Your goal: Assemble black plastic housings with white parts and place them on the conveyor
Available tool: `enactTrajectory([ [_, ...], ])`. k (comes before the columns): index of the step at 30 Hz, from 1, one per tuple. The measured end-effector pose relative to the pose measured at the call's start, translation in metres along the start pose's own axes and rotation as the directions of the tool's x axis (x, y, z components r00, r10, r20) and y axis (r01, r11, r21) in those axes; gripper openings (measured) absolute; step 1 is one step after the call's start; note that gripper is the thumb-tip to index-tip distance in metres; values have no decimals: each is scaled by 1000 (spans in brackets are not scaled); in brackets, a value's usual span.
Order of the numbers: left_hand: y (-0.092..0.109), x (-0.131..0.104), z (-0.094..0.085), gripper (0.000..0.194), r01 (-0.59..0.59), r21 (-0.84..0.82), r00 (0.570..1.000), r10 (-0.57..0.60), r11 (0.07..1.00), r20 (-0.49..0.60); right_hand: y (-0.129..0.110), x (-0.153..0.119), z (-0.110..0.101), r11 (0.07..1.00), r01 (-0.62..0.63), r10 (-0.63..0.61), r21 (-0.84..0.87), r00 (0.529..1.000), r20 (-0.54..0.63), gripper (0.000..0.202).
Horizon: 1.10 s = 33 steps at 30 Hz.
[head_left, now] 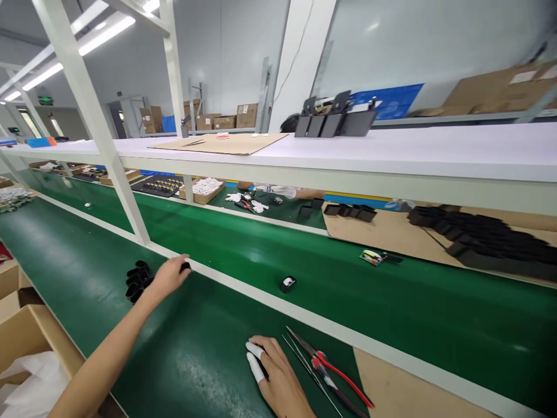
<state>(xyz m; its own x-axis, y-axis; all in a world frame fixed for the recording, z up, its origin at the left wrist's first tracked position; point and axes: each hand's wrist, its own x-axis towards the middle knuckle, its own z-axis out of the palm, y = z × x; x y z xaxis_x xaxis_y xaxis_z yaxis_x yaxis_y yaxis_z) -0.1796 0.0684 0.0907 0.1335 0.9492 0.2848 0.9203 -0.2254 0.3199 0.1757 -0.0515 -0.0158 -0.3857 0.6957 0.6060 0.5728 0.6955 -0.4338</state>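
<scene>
Small black piece (185,267), in left fingers (181,260)

1. Worktop (195,354): dark green, with a pale scuffed patch.
2. Conveyor belt (235,247): brighter green, glossy, edged by an off-white rail (243,290).
3. Small piece (185,266) in the left hand (172,276): black.
4. Cluster of hollow pieces (138,281): black.
5. Finger cots (255,368) on the right hand (281,380): white.
6. Needle-nose pliers (322,361): grey jaws, red and black handles.
7. Tweezers (306,364): silvery.
8. Small object on the belt (288,283): black with white.
9. Massed trays (500,241): black, over tan cardboard (387,232).
10. Upper shelf (435,145): lilac-tinted white.
</scene>
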Motion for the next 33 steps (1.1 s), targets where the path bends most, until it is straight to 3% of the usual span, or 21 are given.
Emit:
enactTrajectory([
  [4, 86, -38, 51, 57, -282, -223, 941, 314, 933, 124, -8, 4, -8, 999, -32, 32, 18, 999, 24, 28],
  [7, 116, -58, 79, 61, -316, -364, 912, 386, 876, 138, -12, 5, -13, 998, -60, 59, 16, 997, 55, 28],
  [11, 110, -64, 99, 84, -194, -484, 938, 305, 853, 162, -12, 4, -15, 996, -83, 81, 17, 993, 88, 27],
  [15, 100, -67, 105, 85, -113, -577, 948, 261, 809, 180, -11, 3, -13, 995, -93, 91, 21, 991, 99, 30],
  [25, 105, -68, 107, 87, -126, -637, 933, 309, 761, 185, -8, -2, -11, 997, -73, 75, -19, 992, 106, 26],
  [30, 107, -65, 102, 72, -161, -679, 932, 337, 716, 134, -8, -2, -12, 996, -86, 88, -21, 988, 126, 28],
  [33, 106, -64, 96, 82, -192, -685, 927, 360, 703, 109, -8, -2, -13, 996, -90, 91, -14, 987, 131, 28],
])
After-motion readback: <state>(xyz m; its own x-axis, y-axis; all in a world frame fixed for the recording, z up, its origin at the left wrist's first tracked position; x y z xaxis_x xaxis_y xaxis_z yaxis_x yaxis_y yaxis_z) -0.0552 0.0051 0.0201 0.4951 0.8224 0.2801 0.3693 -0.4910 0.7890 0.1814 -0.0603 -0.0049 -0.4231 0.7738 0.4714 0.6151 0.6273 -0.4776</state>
